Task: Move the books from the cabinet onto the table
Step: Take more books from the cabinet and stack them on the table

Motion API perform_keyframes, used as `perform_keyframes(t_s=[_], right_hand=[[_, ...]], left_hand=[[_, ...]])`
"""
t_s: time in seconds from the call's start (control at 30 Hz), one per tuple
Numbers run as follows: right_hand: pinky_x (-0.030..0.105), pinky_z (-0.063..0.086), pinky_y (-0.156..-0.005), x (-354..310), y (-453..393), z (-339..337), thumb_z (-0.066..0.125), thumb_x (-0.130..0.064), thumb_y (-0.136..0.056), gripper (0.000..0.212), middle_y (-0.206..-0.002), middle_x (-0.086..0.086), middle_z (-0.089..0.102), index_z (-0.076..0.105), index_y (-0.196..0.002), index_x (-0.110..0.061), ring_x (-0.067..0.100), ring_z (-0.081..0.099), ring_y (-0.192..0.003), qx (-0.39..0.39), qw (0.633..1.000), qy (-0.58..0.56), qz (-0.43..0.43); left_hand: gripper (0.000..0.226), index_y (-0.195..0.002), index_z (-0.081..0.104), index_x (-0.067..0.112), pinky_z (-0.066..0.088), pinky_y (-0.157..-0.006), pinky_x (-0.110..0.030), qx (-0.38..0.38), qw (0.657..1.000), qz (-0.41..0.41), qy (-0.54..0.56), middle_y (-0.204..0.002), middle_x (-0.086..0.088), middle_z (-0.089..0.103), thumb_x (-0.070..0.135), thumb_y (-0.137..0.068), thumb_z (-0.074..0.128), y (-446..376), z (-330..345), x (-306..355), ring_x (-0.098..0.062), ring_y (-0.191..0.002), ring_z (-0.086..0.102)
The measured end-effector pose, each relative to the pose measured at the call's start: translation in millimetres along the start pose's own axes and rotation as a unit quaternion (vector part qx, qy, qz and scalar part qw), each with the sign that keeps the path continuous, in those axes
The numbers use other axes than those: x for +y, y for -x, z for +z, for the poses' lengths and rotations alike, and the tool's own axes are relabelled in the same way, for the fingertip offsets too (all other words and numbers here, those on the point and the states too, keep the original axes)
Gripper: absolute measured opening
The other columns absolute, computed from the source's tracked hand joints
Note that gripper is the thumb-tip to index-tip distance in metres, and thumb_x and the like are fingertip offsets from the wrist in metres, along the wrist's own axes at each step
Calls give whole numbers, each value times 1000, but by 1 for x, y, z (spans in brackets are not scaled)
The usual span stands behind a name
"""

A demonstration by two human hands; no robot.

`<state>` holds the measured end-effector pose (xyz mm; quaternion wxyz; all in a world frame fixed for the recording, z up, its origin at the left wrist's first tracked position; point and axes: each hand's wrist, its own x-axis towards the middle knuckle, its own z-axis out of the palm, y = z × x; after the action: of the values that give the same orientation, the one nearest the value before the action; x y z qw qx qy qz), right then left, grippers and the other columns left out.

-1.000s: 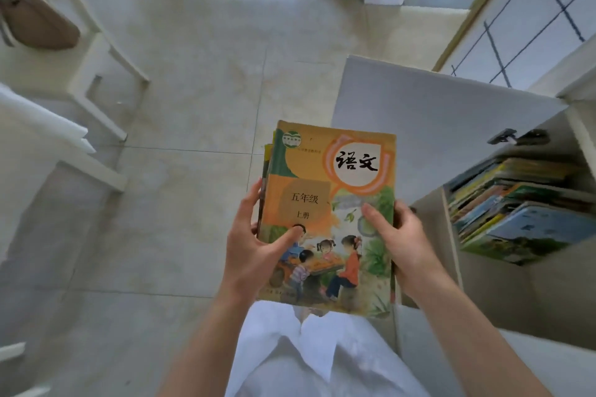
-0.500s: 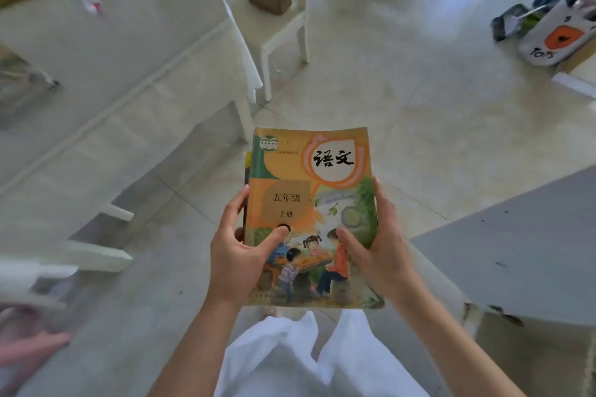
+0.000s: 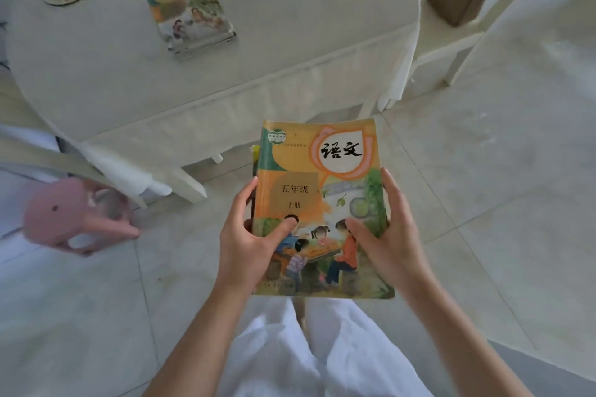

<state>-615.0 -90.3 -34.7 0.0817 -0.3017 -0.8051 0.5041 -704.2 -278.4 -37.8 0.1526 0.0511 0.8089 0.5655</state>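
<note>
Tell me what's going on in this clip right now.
A person is carrying a small stack of books, gripped on both sides by the left hand and the right hand, over the tiled floor. The white-clothed table lies just ahead, with another pile of books already lying on it. The held stack has not yet been set down. A pink stool stands to the left by a chair.
</note>
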Motion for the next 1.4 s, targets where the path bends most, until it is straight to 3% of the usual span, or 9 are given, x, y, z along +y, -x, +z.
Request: perform_keyframes(t_s=[0.23,0.4,0.57,0.77,1.0,1.1,1.23,1.3,1.4], right_hand=[[19,40,-96,-19,-97,13,71,-11,-81,85,-139,-1,40,23,-150,-26,1,39,-120,-55,998,0,-11],[44,52,-95,-33,-176,5,70,-32,-74,89,-137,-5,49,21,-146,-42,15,53,-123,-118,993,-7,-17],[29,57,-84,-58,-239,7,70,-6,-81,80,-118,-25,56,31,-143,-39,4,60,-111,-153,987,-26,-33],[44,55,-90,-78,-308,32,72,-11,-78,82,-129,-14,54,30,-143,-39,11,58,-115,-181,982,-14,-46],[48,54,-90,-106,-408,77,66,-16,-85,73,-133,-17,51,29,-143,-41,16,57,-118,-193,980,-16,-39],[45,57,-85,-125,-444,94,64,-8,-87,69,-119,-26,54,34,-141,-38,13,60,-114,-194,980,-53,-12],[45,59,-78,-148,-490,109,70,-14,-83,70,-127,-9,58,37,-132,-51,17,66,-105,-185,974,-119,57],[39,59,-67,-158,-512,111,72,-10,-81,80,-121,0,63,30,-141,-42,18,71,-93,-191,955,-181,134],[44,57,-70,-167,-549,109,75,-5,-77,83,-109,10,70,32,-144,-26,28,72,-91,-218,924,-222,222]], left_hand=[[78,-139,46,26,46,-65,-1,58,998,-29,7,-118,18,58,23,-70,85,-78,8,13,28,-96,50],[78,-138,45,30,48,-68,-3,100,993,-52,20,-117,23,58,29,-71,84,-131,26,31,25,-98,52],[75,-138,46,27,46,-65,-1,129,990,-60,27,-120,17,58,22,-73,83,-179,34,45,29,-96,49],[74,-138,45,29,52,-63,-9,148,986,-76,29,-124,11,58,25,-74,81,-242,27,46,24,-95,53],[73,-137,45,29,55,-62,-14,156,984,-72,39,-107,31,57,23,-74,82,-346,10,49,20,-90,58],[75,-138,45,30,57,-66,-18,149,986,-68,33,-112,30,56,26,-73,83,-391,-5,54,16,-93,60],[81,-139,42,35,60,-73,-27,136,988,-60,34,-122,20,59,34,-70,84,-448,-19,61,2,-96,66],[84,-139,40,40,60,-79,-35,131,989,-57,30,-126,17,59,40,-68,84,-470,-21,62,-10,-105,66],[85,-138,40,43,54,-94,-43,125,990,-58,17,-130,19,56,46,-65,84,-498,-20,69,-13,-118,58]])
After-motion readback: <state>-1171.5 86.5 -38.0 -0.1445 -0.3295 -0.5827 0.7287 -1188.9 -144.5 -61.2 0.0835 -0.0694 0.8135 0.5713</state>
